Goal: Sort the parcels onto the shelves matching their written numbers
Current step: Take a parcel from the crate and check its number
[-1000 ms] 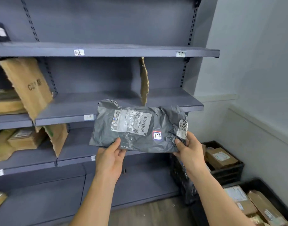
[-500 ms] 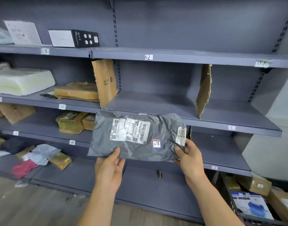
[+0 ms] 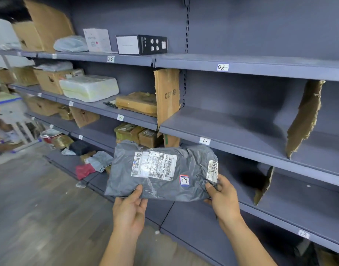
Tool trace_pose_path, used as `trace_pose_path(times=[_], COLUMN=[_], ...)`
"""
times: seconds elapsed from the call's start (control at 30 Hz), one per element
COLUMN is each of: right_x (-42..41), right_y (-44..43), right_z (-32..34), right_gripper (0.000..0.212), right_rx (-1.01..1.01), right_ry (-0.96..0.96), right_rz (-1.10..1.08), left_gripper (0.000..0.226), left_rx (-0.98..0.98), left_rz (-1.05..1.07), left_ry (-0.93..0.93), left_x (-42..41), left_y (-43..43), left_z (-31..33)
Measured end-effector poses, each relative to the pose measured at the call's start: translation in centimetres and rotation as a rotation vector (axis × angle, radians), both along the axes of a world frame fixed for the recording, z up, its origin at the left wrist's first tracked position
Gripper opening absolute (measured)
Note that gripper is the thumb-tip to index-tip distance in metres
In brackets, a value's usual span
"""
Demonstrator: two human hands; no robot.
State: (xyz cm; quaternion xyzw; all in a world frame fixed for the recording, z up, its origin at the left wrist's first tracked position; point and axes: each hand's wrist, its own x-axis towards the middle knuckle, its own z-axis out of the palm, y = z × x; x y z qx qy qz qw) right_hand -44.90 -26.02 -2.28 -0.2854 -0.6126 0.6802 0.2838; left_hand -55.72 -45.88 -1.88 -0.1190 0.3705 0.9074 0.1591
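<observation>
Grey shelves (image 3: 232,127) hold cardboard boxes (image 3: 49,81), a white wrapped bundle (image 3: 89,88) and a black box (image 3: 152,44), set between cardboard dividers (image 3: 166,95). The grey parcel (image 3: 161,169), with a sticker (image 3: 184,181) reading 17, is held up in front of the lower shelves. The left hand (image 3: 129,210) grips its bottom edge and the right hand (image 3: 225,200) pinches its right corner. A wood-look floor (image 3: 40,208) lies below.

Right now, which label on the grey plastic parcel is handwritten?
The small red-and-blue-bordered sticker marked 17, on the grey plastic parcel near the right hand. The large barcode label and the 5868 strip are printed.
</observation>
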Motion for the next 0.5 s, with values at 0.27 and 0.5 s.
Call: trace_pose_path(times=[0.27,0.5], right_x=[-8.5,-19.1], right_y=[-4.2,-10.0], right_z=[-0.9,-1.0], right_gripper=[0.032,0.032], right_rx=[0.0,-0.019], right_ry=[-0.019,-0.008], right_rz=[0.112,0.178], left_gripper=[0.028,0.037], left_rx=[0.015,0.04], left_rz=[0.118,0.175], left_ry=[-0.004,-0.018], left_x=[-6.5,-16.3], left_y=[-5.2,-11.3], left_z=[-0.6,-1.7])
